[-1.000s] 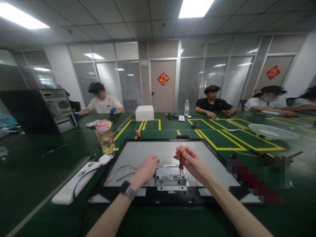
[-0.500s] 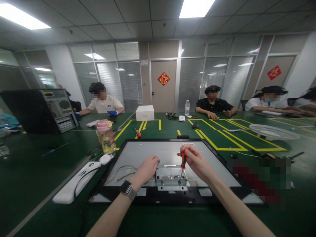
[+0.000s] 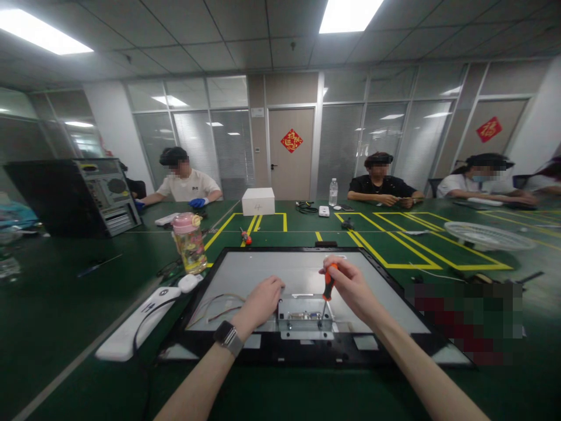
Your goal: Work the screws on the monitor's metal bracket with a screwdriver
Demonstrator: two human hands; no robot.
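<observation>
My right hand [image 3: 348, 285] is closed around the orange and black handle of a screwdriver [image 3: 328, 282]. The screwdriver is nearly upright, its tip down at the right part of a silver metal bracket box [image 3: 302, 305]. That box, with connectors along its front, sits near the front edge of a flat display panel [image 3: 258, 263] with a black frame. My left hand [image 3: 262, 301] rests on the panel at the box's left edge, fingers stretched out; the thumb is mostly hidden. Thin loose wires [image 3: 213, 307] lie left of that hand.
A white power strip [image 3: 135, 327] and a pink-lidded bottle [image 3: 189, 242] stand left of the panel. Farther back are a computer case [image 3: 74, 196], a white box [image 3: 258, 202] and a water bottle [image 3: 333, 192]. Several people sit across the green table [image 3: 56, 316].
The screwdriver stays at the same spot on the box, and my right hand's grip has shifted slightly. My left hand has hardly moved. Across the table, one person's hands have come together.
</observation>
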